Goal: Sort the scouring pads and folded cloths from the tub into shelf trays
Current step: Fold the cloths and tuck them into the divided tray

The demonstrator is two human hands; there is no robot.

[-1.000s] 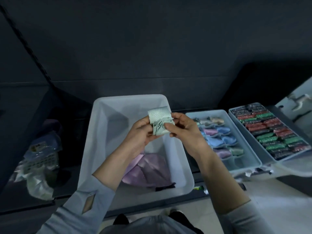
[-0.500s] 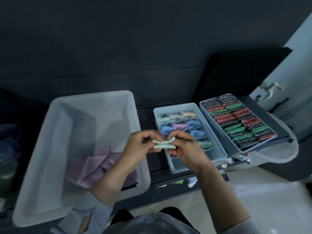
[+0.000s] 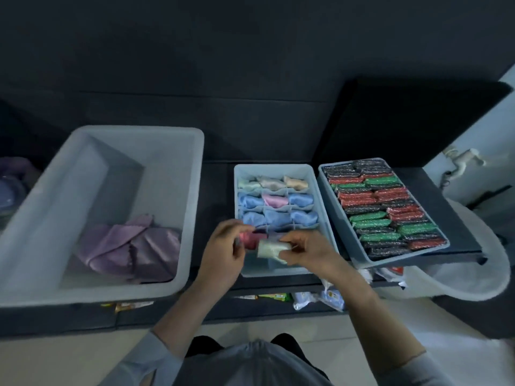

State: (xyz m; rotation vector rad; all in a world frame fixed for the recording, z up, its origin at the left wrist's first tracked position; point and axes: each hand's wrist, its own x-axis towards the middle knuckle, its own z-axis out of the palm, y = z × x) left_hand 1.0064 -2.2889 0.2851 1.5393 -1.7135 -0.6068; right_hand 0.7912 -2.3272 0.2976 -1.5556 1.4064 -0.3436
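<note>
tub (image 3: pixel 50 218): purple cloths (image 3: pixel 131 246)
divided tray (image 3: pixel 320 190): folded cloths (image 3: pixel 276 201)
right tray (image 3: pixel 334 218): scouring pads (image 3: pixel 381 207)
left hand (image 3: pixel 223 252), right hand (image 3: pixel 309 249): together, pinching pale folded cloth (image 3: pixel 269 247)

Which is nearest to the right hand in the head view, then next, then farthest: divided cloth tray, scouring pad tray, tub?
1. Divided cloth tray: directly under the right hand.
2. Scouring pad tray: just to its right.
3. Tub: far left, past the left hand.

Small packets (image 3: pixel 274 296) under the shelf edge, white wall hook (image 3: pixel 464 158), pale floor (image 3: pixel 334 352)
</note>
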